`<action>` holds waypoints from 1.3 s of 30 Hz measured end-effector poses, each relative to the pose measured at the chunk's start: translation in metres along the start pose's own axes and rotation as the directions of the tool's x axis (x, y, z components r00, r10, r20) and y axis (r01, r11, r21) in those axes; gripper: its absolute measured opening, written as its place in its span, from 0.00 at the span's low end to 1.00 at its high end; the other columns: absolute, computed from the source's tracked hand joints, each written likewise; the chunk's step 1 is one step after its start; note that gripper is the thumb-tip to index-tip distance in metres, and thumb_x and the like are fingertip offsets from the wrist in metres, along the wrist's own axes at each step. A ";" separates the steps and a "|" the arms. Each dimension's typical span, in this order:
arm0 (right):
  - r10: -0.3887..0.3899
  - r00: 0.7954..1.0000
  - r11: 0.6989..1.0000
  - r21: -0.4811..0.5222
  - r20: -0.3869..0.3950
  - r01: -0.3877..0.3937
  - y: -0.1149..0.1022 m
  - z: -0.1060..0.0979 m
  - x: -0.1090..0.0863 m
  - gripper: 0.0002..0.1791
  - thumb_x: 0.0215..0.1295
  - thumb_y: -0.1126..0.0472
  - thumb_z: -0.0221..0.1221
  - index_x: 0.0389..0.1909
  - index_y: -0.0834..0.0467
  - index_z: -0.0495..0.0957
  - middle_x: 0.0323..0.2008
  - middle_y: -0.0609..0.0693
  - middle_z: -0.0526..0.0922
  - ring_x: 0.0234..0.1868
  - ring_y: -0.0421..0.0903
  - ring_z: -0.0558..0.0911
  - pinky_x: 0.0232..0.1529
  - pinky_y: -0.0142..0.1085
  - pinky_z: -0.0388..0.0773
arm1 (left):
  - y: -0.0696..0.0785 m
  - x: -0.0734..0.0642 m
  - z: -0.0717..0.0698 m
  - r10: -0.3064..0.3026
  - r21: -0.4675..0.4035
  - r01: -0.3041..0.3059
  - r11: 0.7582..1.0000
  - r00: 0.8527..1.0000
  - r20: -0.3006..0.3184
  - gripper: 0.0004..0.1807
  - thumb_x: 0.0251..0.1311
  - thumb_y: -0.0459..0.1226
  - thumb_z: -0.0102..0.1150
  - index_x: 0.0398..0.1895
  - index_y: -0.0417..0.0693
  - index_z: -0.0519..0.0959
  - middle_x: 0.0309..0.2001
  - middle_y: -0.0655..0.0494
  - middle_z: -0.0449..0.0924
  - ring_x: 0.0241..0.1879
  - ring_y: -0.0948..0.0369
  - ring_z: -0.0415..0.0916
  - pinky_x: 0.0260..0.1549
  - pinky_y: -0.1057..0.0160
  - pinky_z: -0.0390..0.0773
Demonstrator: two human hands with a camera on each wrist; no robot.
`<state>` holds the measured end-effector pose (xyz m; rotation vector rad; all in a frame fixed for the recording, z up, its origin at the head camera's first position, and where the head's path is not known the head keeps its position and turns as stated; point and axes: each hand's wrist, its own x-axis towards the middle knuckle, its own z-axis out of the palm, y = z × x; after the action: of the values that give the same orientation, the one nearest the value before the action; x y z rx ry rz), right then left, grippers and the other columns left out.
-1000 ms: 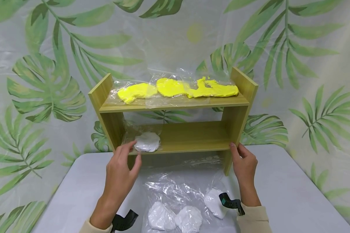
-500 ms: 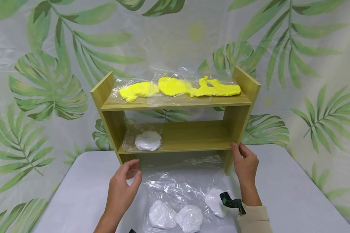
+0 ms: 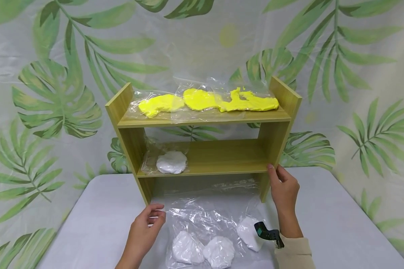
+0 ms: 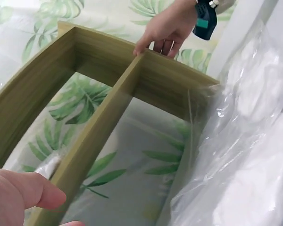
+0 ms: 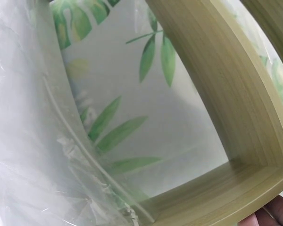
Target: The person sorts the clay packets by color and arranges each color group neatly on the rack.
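Note:
A small wooden shelf with two boards stands on the table. My right hand grips the edge of its right side panel, thumb in front and fingers on the outer side. The left hand hovers low before the shelf's left leg, its fingers loosely bent and holding nothing. Beside its fingertips lie clear plastic bags with white clay lumps. On the lower board, at the left end, sits another bagged white clay lump. Bagged yellow clay pieces line the upper board.
The white table extends on both sides of the shelf. Behind it hangs a leaf-patterned curtain. A further bagged white lump lies near the right wrist's black camera mount.
My left hand has left the lower board's front edge by the white clay bag and moved down towards the bags on the table. The right hand keeps its grip on the shelf.

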<state>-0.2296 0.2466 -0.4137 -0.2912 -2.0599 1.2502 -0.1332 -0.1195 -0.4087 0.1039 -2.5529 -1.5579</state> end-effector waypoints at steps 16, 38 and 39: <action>0.016 1.000 1.000 -0.018 -0.010 -0.017 0.000 0.001 0.001 0.23 0.67 0.42 0.56 0.52 0.52 0.83 0.43 0.51 0.86 0.39 0.32 0.80 0.36 0.17 0.69 | -0.041 -0.014 0.002 -0.147 -0.035 0.158 0.987 0.966 0.211 0.20 0.59 0.38 0.58 0.53 0.37 0.74 0.37 0.52 0.81 0.33 0.59 0.78 0.28 0.62 0.80; 0.008 1.000 1.000 -0.020 -0.028 -0.008 0.000 0.002 0.001 0.21 0.66 0.42 0.57 0.49 0.52 0.85 0.40 0.52 0.87 0.34 0.21 0.75 0.35 0.17 0.69 | -0.066 -0.014 0.021 -0.067 0.138 0.027 0.990 0.953 0.296 0.18 0.52 0.48 0.69 0.35 0.44 0.78 0.26 0.61 0.71 0.27 0.66 0.67 0.27 0.69 0.69; 0.008 0.999 1.000 -0.022 -0.031 -0.009 0.000 0.002 0.001 0.21 0.66 0.42 0.57 0.49 0.52 0.85 0.40 0.52 0.87 0.34 0.21 0.75 0.35 0.17 0.69 | -0.065 -0.014 0.022 -0.059 0.156 0.014 0.988 0.956 0.289 0.18 0.51 0.49 0.69 0.34 0.45 0.78 0.26 0.61 0.70 0.27 0.66 0.67 0.27 0.69 0.68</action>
<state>-0.2313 0.2455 -0.4136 -0.3282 -2.0496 1.2213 -0.1239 -0.1285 -0.4774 -0.0695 -2.9130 -1.4864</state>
